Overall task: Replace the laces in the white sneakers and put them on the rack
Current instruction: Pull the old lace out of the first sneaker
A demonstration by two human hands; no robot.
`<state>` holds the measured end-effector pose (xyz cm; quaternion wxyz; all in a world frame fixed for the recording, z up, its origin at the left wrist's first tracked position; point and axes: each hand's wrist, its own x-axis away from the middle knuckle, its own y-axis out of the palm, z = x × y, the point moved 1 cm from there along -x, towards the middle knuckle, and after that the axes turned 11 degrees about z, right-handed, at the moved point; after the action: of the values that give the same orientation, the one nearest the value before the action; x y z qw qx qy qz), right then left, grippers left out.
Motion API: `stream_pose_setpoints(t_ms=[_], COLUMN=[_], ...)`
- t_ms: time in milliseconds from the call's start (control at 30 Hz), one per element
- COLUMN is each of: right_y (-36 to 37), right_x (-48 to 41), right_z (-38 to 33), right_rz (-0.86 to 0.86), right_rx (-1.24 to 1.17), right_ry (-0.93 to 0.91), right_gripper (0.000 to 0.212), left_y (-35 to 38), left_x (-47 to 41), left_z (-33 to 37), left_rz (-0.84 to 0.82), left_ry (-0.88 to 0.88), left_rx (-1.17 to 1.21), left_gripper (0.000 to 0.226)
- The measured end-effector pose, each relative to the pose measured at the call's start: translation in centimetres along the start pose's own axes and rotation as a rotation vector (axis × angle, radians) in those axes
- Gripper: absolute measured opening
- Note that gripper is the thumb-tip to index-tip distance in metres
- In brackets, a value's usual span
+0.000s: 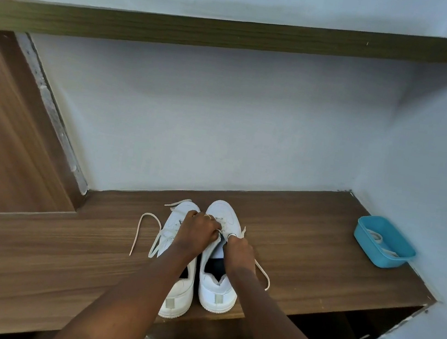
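My left sneaker (178, 292) and right sneaker (217, 292) stand side by side on the wooden shelf (305, 252), toes to the wall. My left hand (197, 231) curls over the right sneaker's eyelets, pinching its lace (262, 272). My right hand (239, 250) grips the trailing end. Well apart, a blue tub (376, 258) holds pale spare laces (378, 239).

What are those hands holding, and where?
The left hand and right hand pinch the lace of the right-side sneaker, by its eyelets.
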<state>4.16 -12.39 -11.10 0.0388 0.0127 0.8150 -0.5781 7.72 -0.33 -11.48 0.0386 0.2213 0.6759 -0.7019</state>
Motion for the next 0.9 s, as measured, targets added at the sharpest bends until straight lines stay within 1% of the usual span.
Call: stream_pose_setpoints(t_ms=[100, 200, 267, 333, 400, 500, 533, 600, 767, 900], right_y=[0.0, 0.1, 0.1, 0.0, 0.0, 0.0, 0.0, 0.0, 0.1, 0.0], right_x=[0.1, 0.2, 0.2, 0.3, 0.3, 0.3, 0.3, 0.3, 0.3, 0.3], right_z=[0.0, -0.1, 0.0, 0.0, 0.1, 0.1, 0.1, 0.1, 0.1, 0.3], right_rz=[0.000, 0.001, -0.001, -0.001, -0.002, -0.004, -0.004, -0.007, -0.020, -0.026], right_rx=[0.009, 0.032, 0.029, 0.027, 0.015, -0.010, -0.017, -0.025, -0.054, -0.089], right_ry=[0.001, -0.020, -0.023, -0.022, -0.013, 0.012, 0.019, 0.027, 0.050, 0.086], right_gripper=[0.029, 0.030, 0.031, 0.031, 0.031, 0.032, 0.032, 0.032, 0.030, 0.029], left_y=[-0.1, -0.1, -0.3, -0.4, -0.4, -0.4, -0.5, -0.6, -0.5, -0.8], left_x=[0.3, 0.8, 1.0, 1.1, 1.2, 1.1, 1.0, 0.8, 1.0, 1.5], left_z=[0.1, -0.1, 0.0, 0.4, 0.8, 1.0, 1.0, 1.0, 0.4, -0.1], left_rz=[0.027, 0.047, 0.029, 0.011, 0.025, 0.061, 0.057, 0.037, 0.062, 0.089], left_ry=[-0.093, -0.280, -0.424, -0.490, -0.445, -0.241, -0.181, -0.131, -0.190, -0.291], left_rx=[-0.006, 0.049, 0.098, 0.140, 0.146, 0.075, 0.040, -0.012, 0.022, 0.019], left_gripper=[0.031, 0.030, 0.029, 0.028, 0.029, 0.036, 0.035, 0.032, 0.031, 0.032])
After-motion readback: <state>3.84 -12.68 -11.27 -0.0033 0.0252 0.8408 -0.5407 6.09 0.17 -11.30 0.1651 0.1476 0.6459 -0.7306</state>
